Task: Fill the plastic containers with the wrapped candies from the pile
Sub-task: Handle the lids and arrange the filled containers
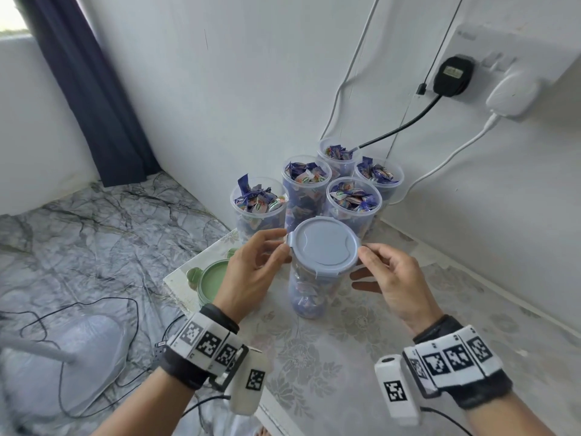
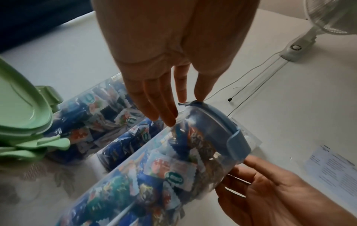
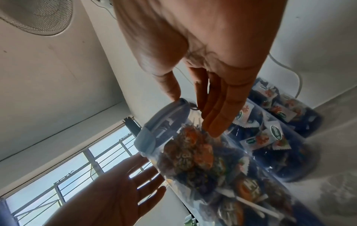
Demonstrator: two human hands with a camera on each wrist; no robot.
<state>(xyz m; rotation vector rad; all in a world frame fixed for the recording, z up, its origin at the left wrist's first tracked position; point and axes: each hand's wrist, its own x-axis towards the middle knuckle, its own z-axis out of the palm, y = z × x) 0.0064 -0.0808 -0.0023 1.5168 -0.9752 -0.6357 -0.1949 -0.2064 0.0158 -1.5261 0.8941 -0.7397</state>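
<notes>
A tall clear container [image 1: 306,294] packed with blue-wrapped candies stands on the flowered tablecloth, with a blue-grey lid [image 1: 323,243] on top. My left hand [image 1: 276,247] touches the lid's left clip with thumb and fingertip, the other fingers straight. My right hand [image 1: 361,265] mirrors it, thumb on the right rim and fingers loose beside the wall. The left wrist view shows the left fingertips [image 2: 200,97] on the lid's tab [image 2: 190,104]; the right wrist view shows the thumb on the lid [image 3: 154,122]. Several open, candy-filled containers [image 1: 259,202] stand behind. No loose pile is in view.
A stack of green lids [image 1: 213,278] lies at the table's left edge, just behind my left hand. Plugs and cables [image 1: 452,75] hang on the right wall above the containers. A fan [image 2: 328,15] and loose wires sit on the floor to the left.
</notes>
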